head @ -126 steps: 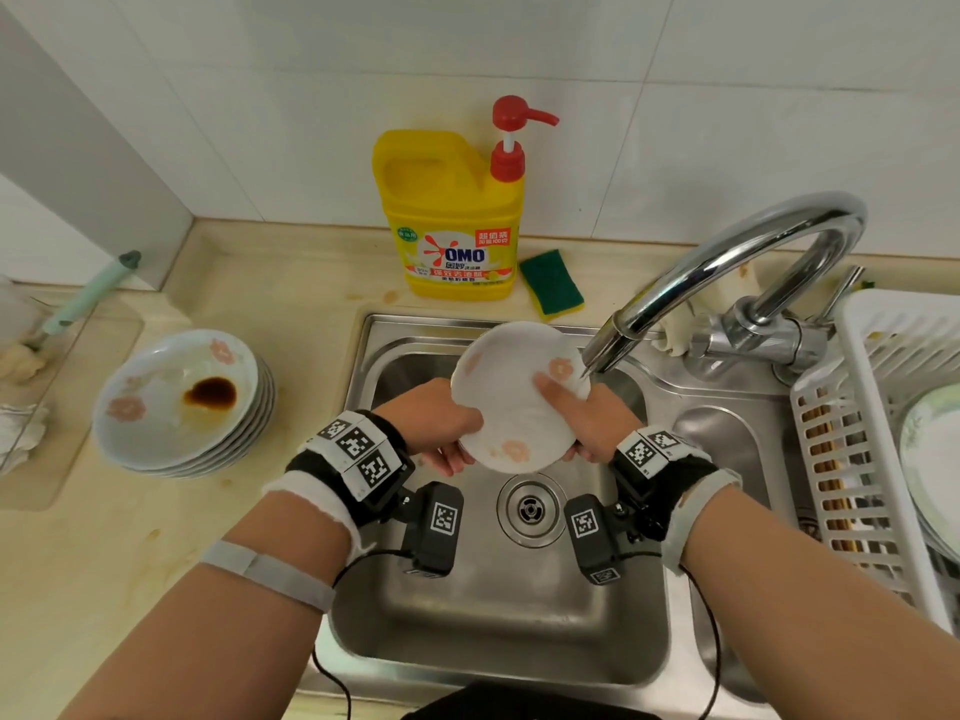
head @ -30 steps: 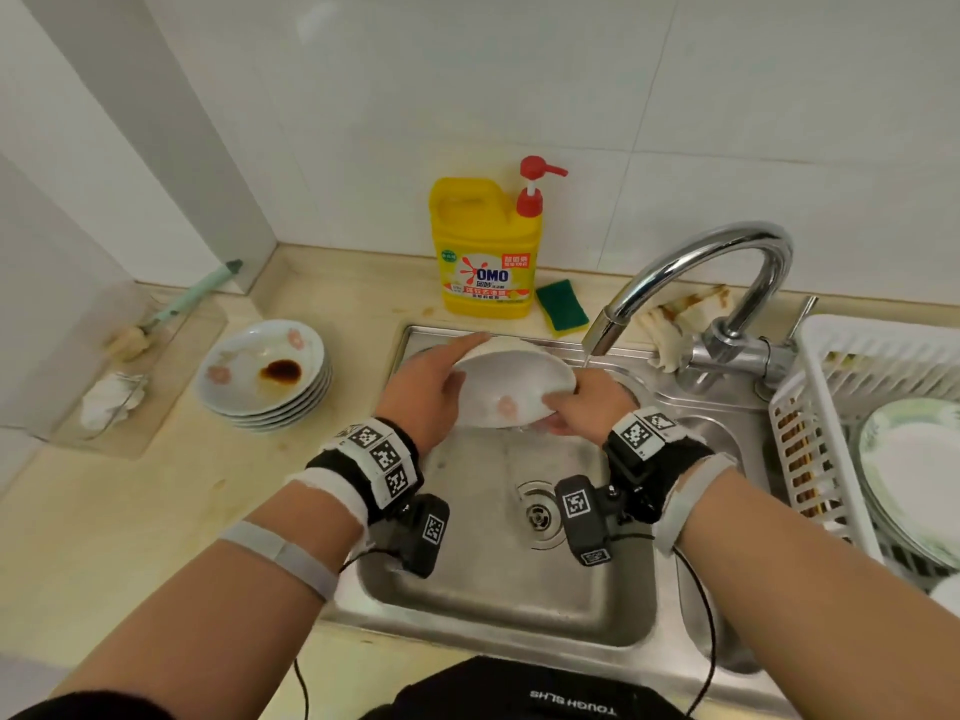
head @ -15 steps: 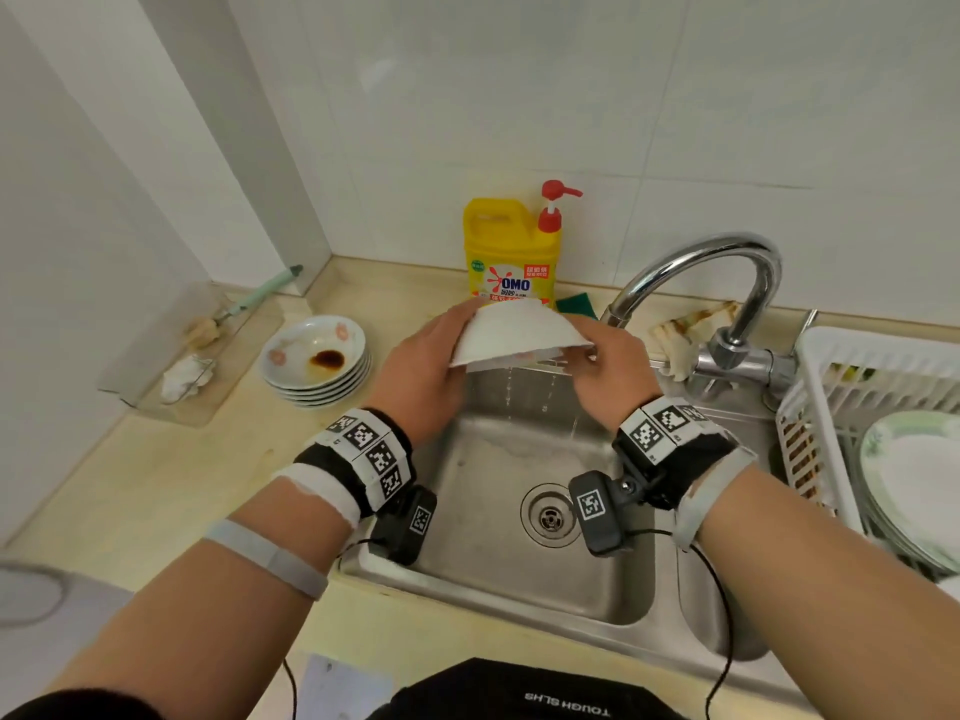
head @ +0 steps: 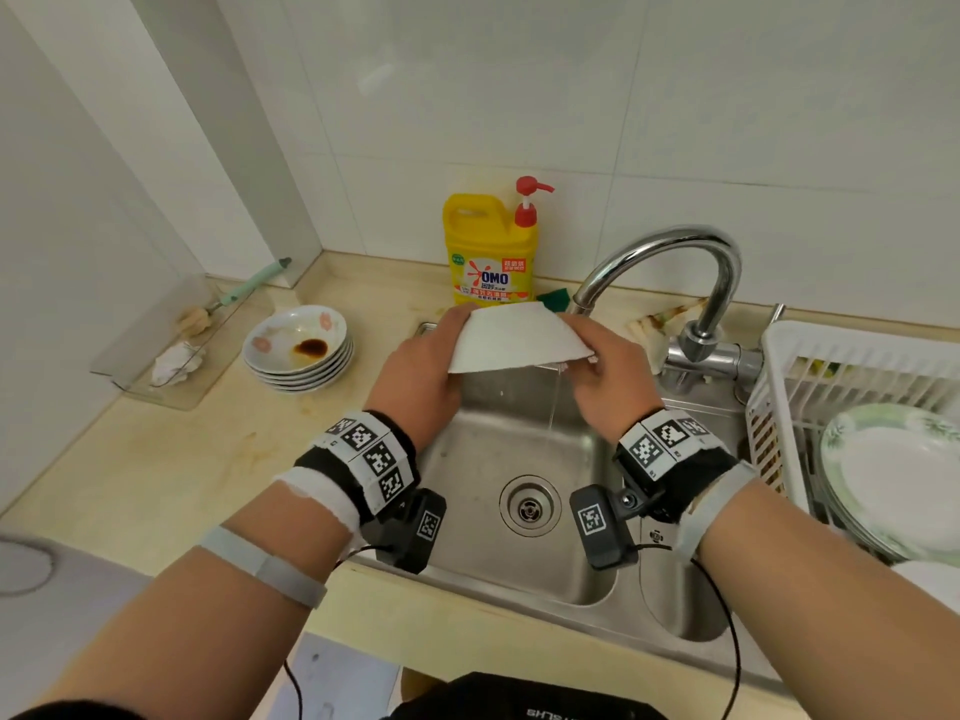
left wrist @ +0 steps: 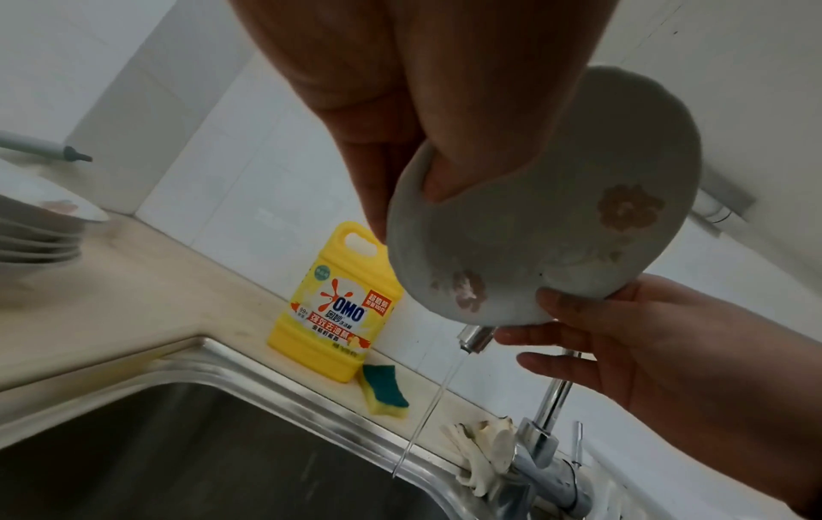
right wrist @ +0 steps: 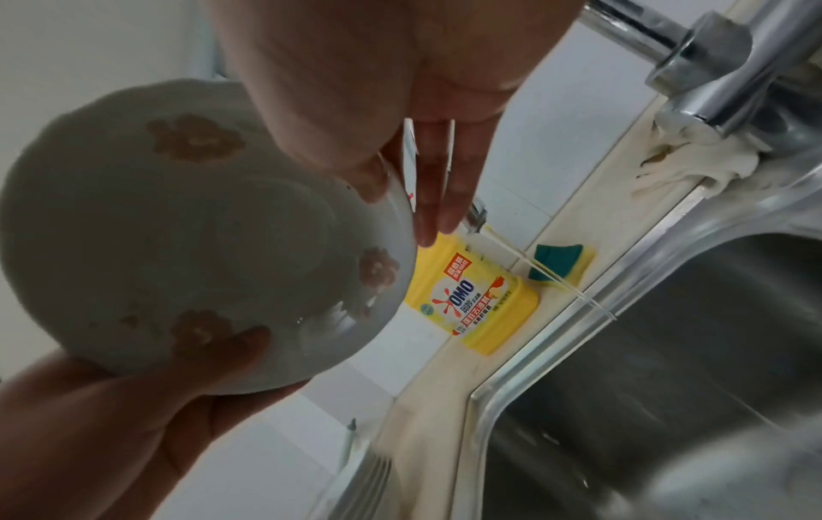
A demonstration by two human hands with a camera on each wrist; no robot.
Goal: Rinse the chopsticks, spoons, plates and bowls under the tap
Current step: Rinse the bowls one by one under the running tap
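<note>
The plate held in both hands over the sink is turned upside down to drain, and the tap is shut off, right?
Not quite: the tap is running. The left wrist view shows a thin stream falling from its spout into the sink. The rest holds: both hands, left and right, hold the plate upside down.

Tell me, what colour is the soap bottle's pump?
Red pump on a yellow soap bottle; head view shows it best.

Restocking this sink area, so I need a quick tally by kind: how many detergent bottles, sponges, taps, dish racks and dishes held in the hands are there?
detergent bottle: 1
sponge: 1
tap: 1
dish rack: 1
dish, held by left hand and right hand: 1
Total: 5
</note>
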